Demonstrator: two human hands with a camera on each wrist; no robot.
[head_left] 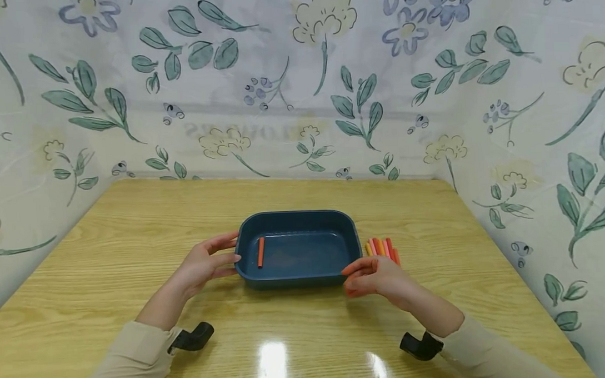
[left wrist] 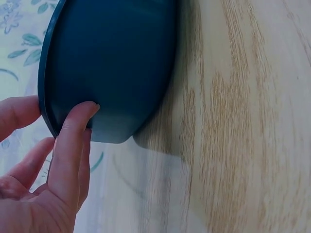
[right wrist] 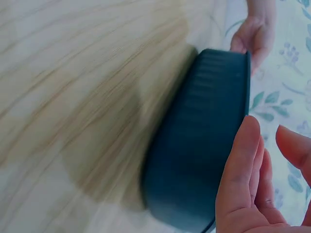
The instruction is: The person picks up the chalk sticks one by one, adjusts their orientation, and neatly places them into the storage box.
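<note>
pinching tray [head_left: 298, 278], left hand [head_left: 202, 266] half spread; right hand [head_left: 378, 275] loosely spread, touching tray's near right corner

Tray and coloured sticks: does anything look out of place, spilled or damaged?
One reddish stick looks the odd one out: it lies alone in the tray, at left, while the other sticks lie bunched on the table by its right end. Nothing seems spilled or damaged.

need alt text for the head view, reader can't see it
A person's left hand holds the left end of a dark blue tray with one orange-red stick inside, and their right hand is at its near right corner. Colored sticks lie right of the tray on a wood-grain table, before a floral backdrop.
</note>
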